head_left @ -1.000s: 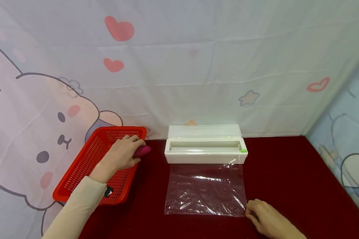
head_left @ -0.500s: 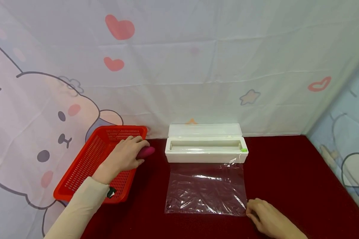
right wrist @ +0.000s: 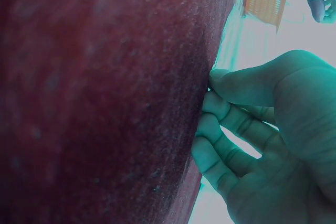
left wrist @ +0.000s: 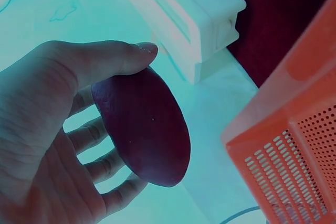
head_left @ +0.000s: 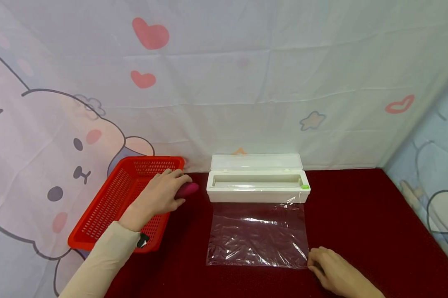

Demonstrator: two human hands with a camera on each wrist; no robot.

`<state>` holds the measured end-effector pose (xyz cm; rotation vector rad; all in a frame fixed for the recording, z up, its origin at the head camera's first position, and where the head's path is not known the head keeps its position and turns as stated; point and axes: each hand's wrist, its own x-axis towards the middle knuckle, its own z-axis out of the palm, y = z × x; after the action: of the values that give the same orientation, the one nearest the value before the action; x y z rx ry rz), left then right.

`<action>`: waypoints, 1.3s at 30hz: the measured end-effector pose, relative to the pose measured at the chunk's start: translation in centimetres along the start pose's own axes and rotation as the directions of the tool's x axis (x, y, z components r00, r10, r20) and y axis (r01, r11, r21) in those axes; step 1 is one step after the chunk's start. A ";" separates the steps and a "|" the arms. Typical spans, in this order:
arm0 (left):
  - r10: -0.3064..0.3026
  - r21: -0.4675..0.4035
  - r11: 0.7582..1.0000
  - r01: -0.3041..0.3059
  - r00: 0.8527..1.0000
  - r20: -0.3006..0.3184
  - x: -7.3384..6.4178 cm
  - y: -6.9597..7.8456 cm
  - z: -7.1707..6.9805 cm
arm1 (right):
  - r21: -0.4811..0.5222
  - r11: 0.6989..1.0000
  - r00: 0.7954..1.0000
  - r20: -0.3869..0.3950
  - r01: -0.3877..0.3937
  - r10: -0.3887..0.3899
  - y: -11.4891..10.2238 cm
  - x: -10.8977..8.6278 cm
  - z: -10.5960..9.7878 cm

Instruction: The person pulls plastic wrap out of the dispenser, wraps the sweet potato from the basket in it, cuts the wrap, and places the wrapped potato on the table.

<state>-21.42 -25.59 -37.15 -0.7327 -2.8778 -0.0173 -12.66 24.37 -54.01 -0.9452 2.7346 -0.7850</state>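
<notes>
- While a printed backdrop [head_left: 224, 82] is hanging behind everything, the dark red tabletop [head_left: 350, 215] is carrying the whole layout.
- Over on the left, a red perforated basket [head_left: 95, 203] is sitting just under the left forearm.
- Toward the near side, a sheet of cling film [head_left: 257, 238] is lying flat and slightly creased, running out from the dispenser.
- Behind the sheet, the white cling film dispenser [head_left: 259, 197] is standing with its lid raised.
- Near the basket's right rim, the left hand [head_left: 164, 191] is closing its grip round a purple oval and is easing rightward, a little nearer the film than a second ago.
- At the sheet's near right corner, the right hand [head_left: 332, 269] is staying put, its narrow grip apparently pinching the film.
- Held between thumb and fingers, the purple oval [left wrist: 147, 129], perhaps a sweet potato, is hovering between basket and film; this shift is seemingly bringing it clear of the basket while the sheet is remaining spread.
- Smallest, a green slider [head_left: 305, 186] is resting at the dispenser's right end.
</notes>
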 end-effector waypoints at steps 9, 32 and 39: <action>0.010 0.019 1.000 -0.010 1.000 0.006 0.4 0.7 -0.3 | 0.008 1.000 1.000 0.009 -0.006 0.006 -0.1 0.1 0.0; 0.063 -0.001 0.998 -0.063 0.997 -0.044 1.5 2.2 -0.1 | 0.000 1.000 1.000 0.019 -0.024 0.024 -0.1 0.1 0.0; 0.075 -0.041 0.996 -0.077 0.996 -0.050 1.9 2.7 0.0 | -0.014 1.000 1.000 -0.004 -0.006 0.006 0.0 0.0 0.1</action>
<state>-21.76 -22.36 -36.89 -0.8377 -2.8095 -0.0856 -12.62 24.28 -54.07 -0.9385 2.7483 -0.7690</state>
